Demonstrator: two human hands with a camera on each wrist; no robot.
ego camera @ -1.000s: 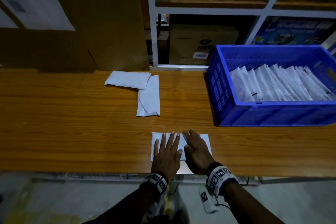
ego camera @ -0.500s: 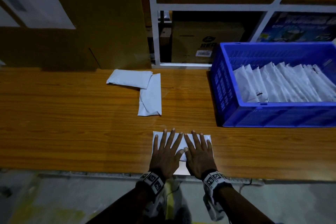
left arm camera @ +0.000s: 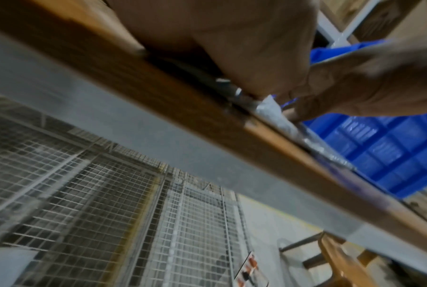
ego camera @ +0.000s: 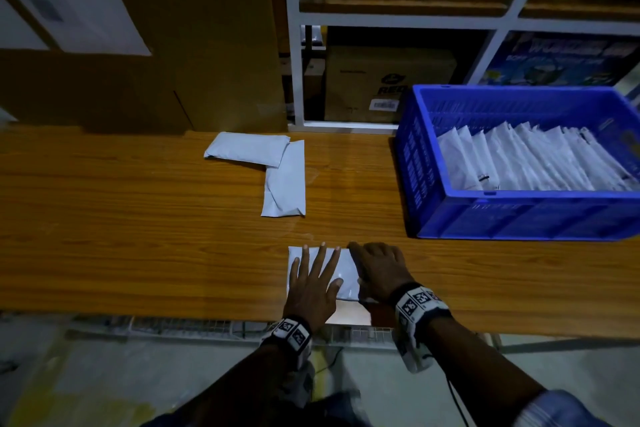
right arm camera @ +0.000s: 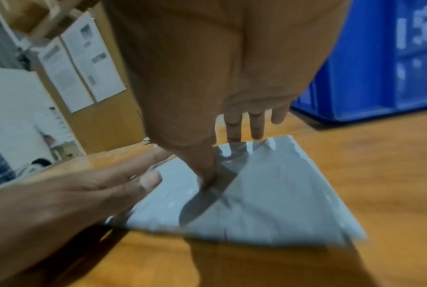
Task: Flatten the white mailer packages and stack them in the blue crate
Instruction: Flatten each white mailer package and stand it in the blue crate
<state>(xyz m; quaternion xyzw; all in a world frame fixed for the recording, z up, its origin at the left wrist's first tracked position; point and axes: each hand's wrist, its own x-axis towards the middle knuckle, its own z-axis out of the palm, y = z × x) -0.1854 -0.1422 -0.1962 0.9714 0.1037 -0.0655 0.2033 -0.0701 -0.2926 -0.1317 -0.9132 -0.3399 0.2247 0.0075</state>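
Observation:
A white mailer [ego camera: 346, 274] lies near the front edge of the wooden table [ego camera: 138, 218]. My left hand [ego camera: 313, 274] rests flat on its left half with the fingers spread. My right hand [ego camera: 377, 267] is arched over its right end. In the right wrist view the fingertips [right arm camera: 256, 132] reach the mailer's [right arm camera: 268, 194] far edge and the thumb tip presses on its top. The blue crate [ego camera: 519, 218] stands at the right and holds several white mailers [ego camera: 536, 159] leaning in a row.
Two more white mailers [ego camera: 247, 148] [ego camera: 285, 180] lie overlapped in an L at the back middle of the table. Cardboard boxes and a white shelf frame [ego camera: 294, 62] rise behind it. A wire grid [left arm camera: 109, 213] sits below the table's front edge.
My right hand has gone from lying flat on the mailer to arched over its right end. The left hand stays flat on the left half.

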